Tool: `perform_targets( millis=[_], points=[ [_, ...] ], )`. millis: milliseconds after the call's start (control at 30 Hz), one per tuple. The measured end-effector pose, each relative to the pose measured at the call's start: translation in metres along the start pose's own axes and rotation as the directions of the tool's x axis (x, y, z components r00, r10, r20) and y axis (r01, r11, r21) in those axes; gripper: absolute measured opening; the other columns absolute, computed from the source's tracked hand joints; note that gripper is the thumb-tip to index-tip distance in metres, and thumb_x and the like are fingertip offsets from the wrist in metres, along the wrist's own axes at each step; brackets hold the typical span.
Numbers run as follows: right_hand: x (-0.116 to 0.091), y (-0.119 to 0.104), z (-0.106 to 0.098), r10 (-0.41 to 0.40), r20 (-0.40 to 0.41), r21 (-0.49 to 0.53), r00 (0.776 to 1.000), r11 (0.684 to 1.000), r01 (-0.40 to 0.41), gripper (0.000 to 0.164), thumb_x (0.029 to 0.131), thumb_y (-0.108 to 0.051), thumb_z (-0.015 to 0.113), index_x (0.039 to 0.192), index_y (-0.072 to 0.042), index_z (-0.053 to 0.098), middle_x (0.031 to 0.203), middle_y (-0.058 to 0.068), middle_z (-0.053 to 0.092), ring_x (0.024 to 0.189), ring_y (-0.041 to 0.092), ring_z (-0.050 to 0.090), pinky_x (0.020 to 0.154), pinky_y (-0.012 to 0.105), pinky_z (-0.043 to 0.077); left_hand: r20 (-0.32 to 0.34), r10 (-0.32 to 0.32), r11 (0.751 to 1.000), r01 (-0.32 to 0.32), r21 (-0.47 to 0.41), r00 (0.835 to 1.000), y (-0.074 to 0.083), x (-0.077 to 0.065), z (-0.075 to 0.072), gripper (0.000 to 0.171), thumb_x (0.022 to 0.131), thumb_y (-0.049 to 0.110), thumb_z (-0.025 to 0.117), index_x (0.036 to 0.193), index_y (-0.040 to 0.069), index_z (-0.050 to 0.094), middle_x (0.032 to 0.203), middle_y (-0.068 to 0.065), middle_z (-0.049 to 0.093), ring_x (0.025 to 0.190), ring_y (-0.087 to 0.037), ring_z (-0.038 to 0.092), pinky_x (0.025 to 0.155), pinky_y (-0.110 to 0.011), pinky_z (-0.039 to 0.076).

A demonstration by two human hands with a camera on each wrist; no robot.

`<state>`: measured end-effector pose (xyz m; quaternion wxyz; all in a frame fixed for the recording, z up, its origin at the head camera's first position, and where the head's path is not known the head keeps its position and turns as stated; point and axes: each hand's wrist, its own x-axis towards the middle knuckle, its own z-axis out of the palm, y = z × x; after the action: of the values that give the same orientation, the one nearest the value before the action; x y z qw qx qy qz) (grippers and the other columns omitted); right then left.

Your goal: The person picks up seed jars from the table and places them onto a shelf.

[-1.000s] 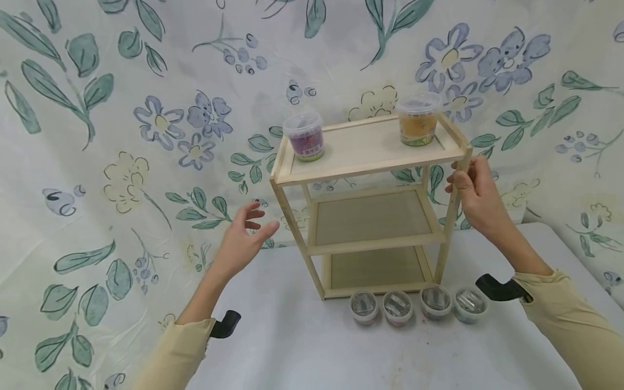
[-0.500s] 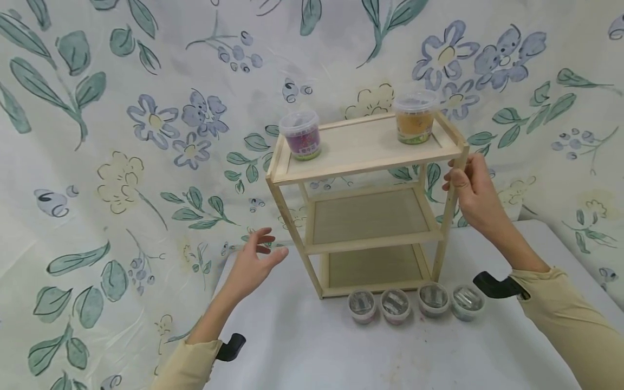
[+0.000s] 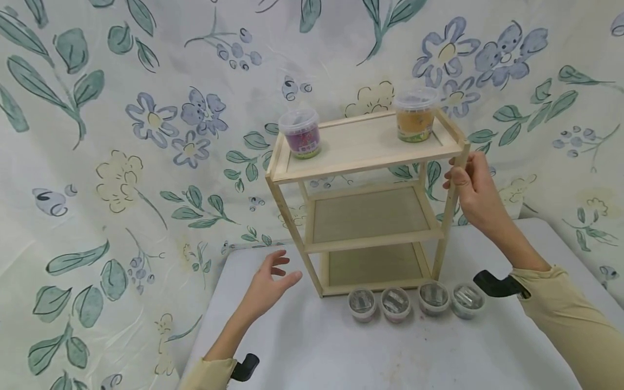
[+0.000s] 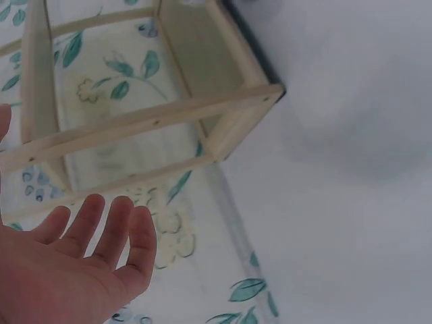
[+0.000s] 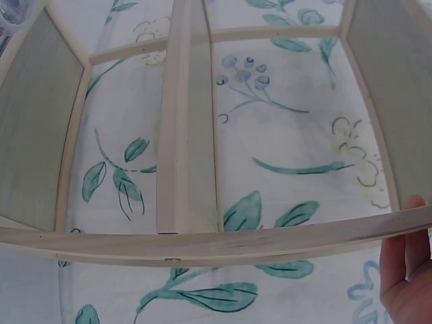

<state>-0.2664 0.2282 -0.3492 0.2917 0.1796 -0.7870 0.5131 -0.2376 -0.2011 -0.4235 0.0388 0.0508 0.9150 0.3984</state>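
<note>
Wood, pale and plain, makes up the three-tier rack [image 3: 372, 241] standing on the white desk [image 3: 351, 357], in front of a flowered cloth [image 3: 161, 65]. From where I stand, the right hand [image 3: 480, 197] has hold of it: the fingers are curled round the front post [image 3: 450, 206] on that side, below the top shelf [image 3: 361, 141], with the thumb laid against the wood. The left hand [image 3: 273, 281] hangs apart from the other front post [image 3: 293, 233], its fingers loosely bent and holding nothing. Up top, a purple-labelled tub [image 3: 303, 141] stands at the left end and an orange-labelled tub [image 3: 415, 120] at the right, both upright. Four smaller tubs [image 3: 396, 304] sit in a row on the desk before the bottom shelf [image 3: 375, 266]; I can't quite tell whether any touches its edge. To steady the rack well, I'd say, the grip should be firm without wrenching, since a jerk at one post could twist the slim frame and set the upper tubs sliding. Any shift would best be slow and level, with the free hand supporting the opposite side and the base kept clear of the little tubs.
</note>
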Motion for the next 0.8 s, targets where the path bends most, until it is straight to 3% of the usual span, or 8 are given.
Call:
perform_targets(
  millis=[433, 800],
  points=[
    [0.0, -0.001, 0.0, -0.003, 0.002, -0.002, 1.0, 1.0, 0.003, 0.034, 0.106, -0.015, 0.038, 0.125, 0.013, 0.034, 0.098, 0.0, 0.048, 0.082, 0.003, 0.055, 0.082, 0.017, 0.041, 0.071, -0.062, 0.993, 0.069, -0.095, 0.996, -0.032, -0.003, 0.053, 0.072, 0.089, 0.039, 0.072, 0.143, 0.004, 0.041, 0.135, -0.018, 0.054, 0.111, -0.027, 0.054, 0.082, -0.041, 0.052],
    [0.0, 0.0, 0.0, -0.01, -0.006, 0.006, 1.0, 1.0, 0.01, 0.033, 0.106, -0.015, 0.038, 0.125, 0.012, 0.034, 0.097, -0.003, 0.048, 0.082, 0.004, 0.055, 0.082, 0.018, 0.041, 0.164, -0.079, 0.986, 0.101, -0.134, 0.983, -0.037, -0.008, 0.081, 0.071, 0.088, 0.04, 0.072, 0.138, 0.001, 0.041, 0.132, -0.016, 0.055, 0.107, -0.025, 0.054, 0.08, -0.038, 0.05]
  ],
)
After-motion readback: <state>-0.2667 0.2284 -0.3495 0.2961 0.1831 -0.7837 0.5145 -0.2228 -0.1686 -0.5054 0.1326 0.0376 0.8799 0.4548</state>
